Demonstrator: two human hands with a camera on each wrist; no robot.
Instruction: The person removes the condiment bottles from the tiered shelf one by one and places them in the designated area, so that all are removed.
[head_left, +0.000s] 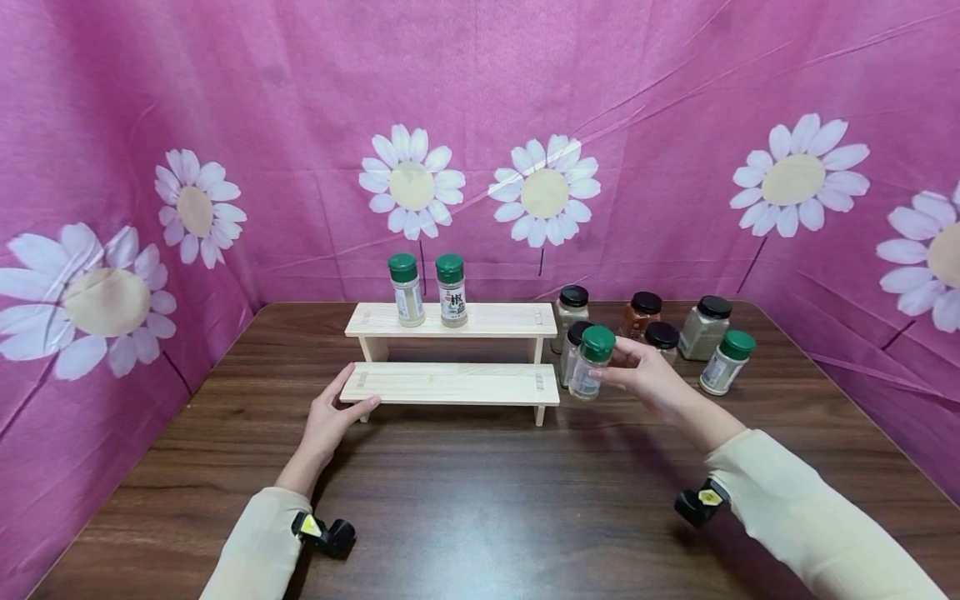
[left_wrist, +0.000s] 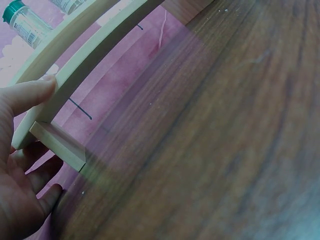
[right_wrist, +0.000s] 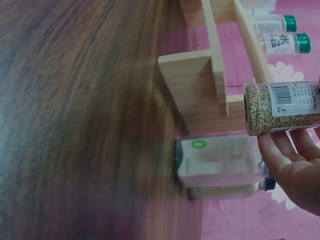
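Note:
A light wooden two-tier rack (head_left: 450, 384) stands on the table. My left hand (head_left: 334, 414) grips the left end of its lower tier, thumb on the board and fingers around the end, as the left wrist view also shows. My right hand (head_left: 647, 373) holds a green-capped spice jar (head_left: 588, 379) just right of the rack, fingers around its side. In the right wrist view this jar (right_wrist: 285, 107) is clear, full of small tan seeds, with a barcode label. Two green-capped jars, one plain-sided (head_left: 409, 302) and one with dark lettering (head_left: 453, 302), stand on the upper tier's left half.
To the right, several black-capped jars stand on the table, among them one with reddish contents (head_left: 640, 317) and a large square one (head_left: 702, 332). Another green-capped jar (head_left: 722, 372) stands at the far right. A pink flowered cloth (head_left: 480, 100) hangs behind the table (head_left: 480, 508).

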